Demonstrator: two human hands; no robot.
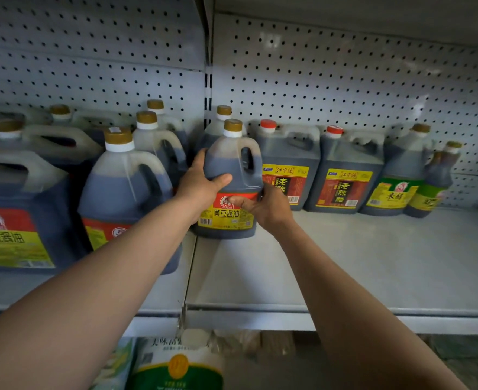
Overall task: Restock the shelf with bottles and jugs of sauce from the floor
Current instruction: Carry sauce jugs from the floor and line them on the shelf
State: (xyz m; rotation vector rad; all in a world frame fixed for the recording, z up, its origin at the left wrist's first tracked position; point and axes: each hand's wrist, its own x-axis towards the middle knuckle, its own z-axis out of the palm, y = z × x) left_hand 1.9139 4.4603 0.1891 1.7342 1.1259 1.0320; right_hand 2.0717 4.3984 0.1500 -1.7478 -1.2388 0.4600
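- Both hands clamp one jug of dark sauce point(230, 181) on the shelf point(373, 263): the left hand point(201, 182) wraps its shoulder with the thumb across the front, and the right hand point(263, 205) grips the lower right side over the label.
- The jug stands near the seam between two shelf boards, upright, directly in front of a matching jug point(221, 119) at the back; the two-handed hold likely serves to square it into that row with the label facing out.
- The jug is clear moulded plastic with a built-in loop handle, a gold cap on a white collar, and a glossy red-and-yellow label.
- Left, larger jugs point(125, 190) crowd the shelf; right, squarer red-capped jugs point(288, 167) line the perforated back panel point(344, 80).
- The shelf is smooth, pale painted metal, bare toward the near right.
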